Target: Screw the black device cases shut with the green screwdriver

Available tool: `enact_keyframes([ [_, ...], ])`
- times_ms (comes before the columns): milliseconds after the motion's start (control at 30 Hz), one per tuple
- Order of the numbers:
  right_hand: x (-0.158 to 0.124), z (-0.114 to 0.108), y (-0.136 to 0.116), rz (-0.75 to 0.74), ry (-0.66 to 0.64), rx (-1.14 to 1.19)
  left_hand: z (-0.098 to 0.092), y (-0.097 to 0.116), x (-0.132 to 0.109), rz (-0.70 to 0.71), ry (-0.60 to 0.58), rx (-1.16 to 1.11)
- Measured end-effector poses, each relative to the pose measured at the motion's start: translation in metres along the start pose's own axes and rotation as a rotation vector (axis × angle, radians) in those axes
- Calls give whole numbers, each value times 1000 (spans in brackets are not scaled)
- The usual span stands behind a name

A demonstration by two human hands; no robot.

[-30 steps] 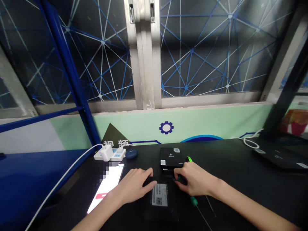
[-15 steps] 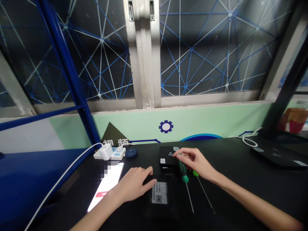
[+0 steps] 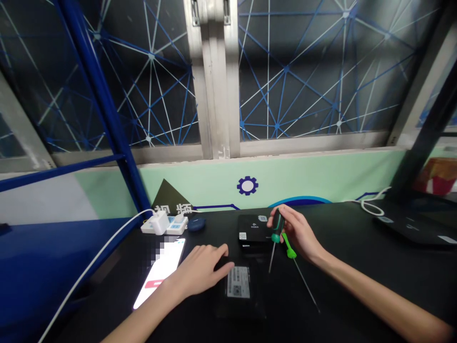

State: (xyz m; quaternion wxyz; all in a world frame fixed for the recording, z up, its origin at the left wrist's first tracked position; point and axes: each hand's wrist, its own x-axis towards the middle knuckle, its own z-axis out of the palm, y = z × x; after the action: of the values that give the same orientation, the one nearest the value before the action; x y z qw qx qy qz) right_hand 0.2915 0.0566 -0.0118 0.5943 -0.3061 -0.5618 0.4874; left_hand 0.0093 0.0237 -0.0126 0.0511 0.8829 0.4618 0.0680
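My right hand [image 3: 294, 228] grips a black-and-green screwdriver [image 3: 277, 225] by its handle, the shaft tilted down above the table. Just under that hand lies a second screwdriver with a bright green handle [image 3: 290, 250], its long shaft pointing toward me. My left hand [image 3: 205, 264] is open, palm down, with the thumb at the left edge of a flat black box [image 3: 239, 308]. That box has a white printed label [image 3: 238, 282] on its upper face. Behind it, close to the right hand, sits a stack of black boxes [image 3: 252, 224] with small stickers.
A lit phone [image 3: 162, 271] lies left of my left hand. Behind it are a white power strip [image 3: 174, 225] with a charger [image 3: 160, 222] and a dark blue rounded case [image 3: 196, 224]. A black device [image 3: 417, 228] and a white cable [image 3: 371, 207] lie at the far right.
My right hand has raised the black-and-green screwdriver off the table, and its tip has swung leftward toward the labelled box. The left hand stays in place.
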Motion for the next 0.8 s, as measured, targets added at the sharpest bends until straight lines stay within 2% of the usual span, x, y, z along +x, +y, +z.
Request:
enact_keyframes([
  [133, -2, 2, 0, -113, 76, -60, 2, -2, -1, 10, 8, -23],
  [233, -3, 4, 0, -157, 76, -99, 3, -2, -1, 11, 3, -32],
  [533, -10, 9, 3, -160, -26, -206, 2, -2, 1, -1, -10, -23],
  [800, -8, 9, 3, -181, -13, -227, 2, 0, 0, -14, -1, -6],
])
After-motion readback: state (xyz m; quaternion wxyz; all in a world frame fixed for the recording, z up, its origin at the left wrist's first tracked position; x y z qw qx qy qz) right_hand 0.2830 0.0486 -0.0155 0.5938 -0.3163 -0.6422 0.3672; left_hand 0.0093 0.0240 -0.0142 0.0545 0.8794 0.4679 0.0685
